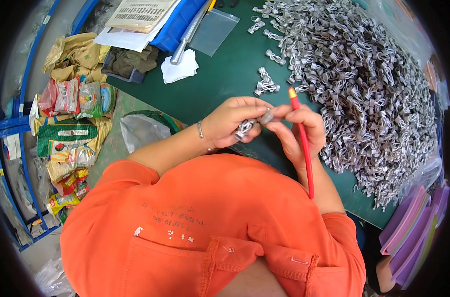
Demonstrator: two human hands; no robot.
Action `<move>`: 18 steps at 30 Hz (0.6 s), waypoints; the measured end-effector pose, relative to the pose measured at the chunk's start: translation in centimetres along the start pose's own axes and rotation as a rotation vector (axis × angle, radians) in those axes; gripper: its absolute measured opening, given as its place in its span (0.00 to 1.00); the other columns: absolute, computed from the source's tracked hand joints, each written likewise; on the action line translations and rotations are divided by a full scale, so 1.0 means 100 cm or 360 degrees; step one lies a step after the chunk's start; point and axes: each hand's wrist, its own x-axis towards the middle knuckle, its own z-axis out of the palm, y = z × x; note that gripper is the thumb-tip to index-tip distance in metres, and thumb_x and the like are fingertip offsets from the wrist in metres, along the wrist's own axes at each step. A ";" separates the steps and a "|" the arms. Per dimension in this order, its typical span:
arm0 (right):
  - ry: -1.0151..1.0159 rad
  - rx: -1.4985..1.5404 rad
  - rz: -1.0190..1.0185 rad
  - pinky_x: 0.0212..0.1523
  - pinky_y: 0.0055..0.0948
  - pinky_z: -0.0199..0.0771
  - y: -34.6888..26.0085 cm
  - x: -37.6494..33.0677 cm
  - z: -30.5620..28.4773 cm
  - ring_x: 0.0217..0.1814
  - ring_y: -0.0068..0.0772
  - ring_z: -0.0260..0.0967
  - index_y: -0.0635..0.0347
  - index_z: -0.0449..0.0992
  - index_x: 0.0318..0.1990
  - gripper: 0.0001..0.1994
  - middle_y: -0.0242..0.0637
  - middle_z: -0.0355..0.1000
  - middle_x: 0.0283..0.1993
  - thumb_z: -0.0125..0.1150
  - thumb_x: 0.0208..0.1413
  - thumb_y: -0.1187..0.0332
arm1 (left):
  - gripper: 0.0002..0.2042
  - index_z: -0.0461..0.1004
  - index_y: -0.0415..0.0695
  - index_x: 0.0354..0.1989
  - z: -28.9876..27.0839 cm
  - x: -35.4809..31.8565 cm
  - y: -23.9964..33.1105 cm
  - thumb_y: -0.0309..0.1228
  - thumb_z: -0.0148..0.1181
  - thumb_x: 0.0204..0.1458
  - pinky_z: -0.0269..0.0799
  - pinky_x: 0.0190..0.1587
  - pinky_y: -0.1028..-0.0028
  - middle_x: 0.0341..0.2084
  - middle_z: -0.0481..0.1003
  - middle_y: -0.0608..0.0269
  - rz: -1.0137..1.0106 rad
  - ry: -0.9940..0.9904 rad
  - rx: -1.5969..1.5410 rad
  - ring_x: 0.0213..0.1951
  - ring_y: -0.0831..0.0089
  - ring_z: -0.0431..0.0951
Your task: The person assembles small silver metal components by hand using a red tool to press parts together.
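Over the near edge of the green table, my two hands meet at the fingertips. My left hand (230,118) is closed around a small silvery coiled metal piece (244,129) with wire loops. Another ring-shaped metal piece (266,117) sits between the fingertips of both hands. Pinching from the other side, my right hand (306,126) also carries a slim red stick (305,153) with a yellow tip, held upright between the fingers. Whether the two metal pieces are joined is hidden by my fingers. Several like pieces (265,83) lie loose just beyond my hands.
A large heap of such metal pieces (368,89) covers the table's right side. At the back left are a blue bin (178,24), papers (138,15), white scraps (180,68) and a plastic bag (215,32). Filled sacks (66,136) stand left; purple folders (413,237), right.
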 end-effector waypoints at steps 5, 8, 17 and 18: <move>0.0237 -0.0279 0.0216 0.39 0.26 0.72 0.012 0.003 -0.001 0.35 0.31 0.71 0.66 0.66 0.35 0.05 0.45 0.72 0.34 0.52 0.50 0.81 | 0.13 0.65 0.39 0.43 -0.027 -0.033 0.003 0.35 0.44 0.56 0.57 0.14 0.85 0.30 0.66 0.59 -0.0013 -0.0129 -0.0418 0.18 0.81 0.61; 0.0082 -0.0902 0.0243 0.41 0.26 0.70 0.025 0.008 -0.004 0.39 0.35 0.71 0.62 0.66 0.36 0.08 0.45 0.71 0.38 0.53 0.48 0.81 | 0.10 0.65 0.40 0.42 -0.082 -0.088 0.017 0.31 0.45 0.55 0.54 0.13 0.86 0.30 0.61 0.61 0.0364 -0.0274 -0.0480 0.18 0.82 0.57; -0.0065 -0.1229 0.0505 0.33 0.31 0.67 0.026 0.007 0.002 0.31 0.38 0.68 0.59 0.67 0.31 0.12 0.39 0.68 0.28 0.63 0.38 0.78 | 0.14 0.66 0.40 0.41 -0.239 -0.198 -0.050 0.35 0.54 0.49 0.66 0.22 0.79 0.31 0.68 0.59 0.0003 0.1715 -0.0371 0.21 0.72 0.67; -0.0030 -0.1019 0.0648 0.32 0.24 0.68 0.021 0.007 0.003 0.29 0.29 0.68 0.61 0.66 0.32 0.11 0.36 0.69 0.29 0.62 0.42 0.78 | 0.15 0.67 0.40 0.42 -0.246 -0.194 -0.061 0.35 0.55 0.49 0.70 0.26 0.74 0.31 0.70 0.60 -0.0019 0.1844 -0.0621 0.22 0.68 0.69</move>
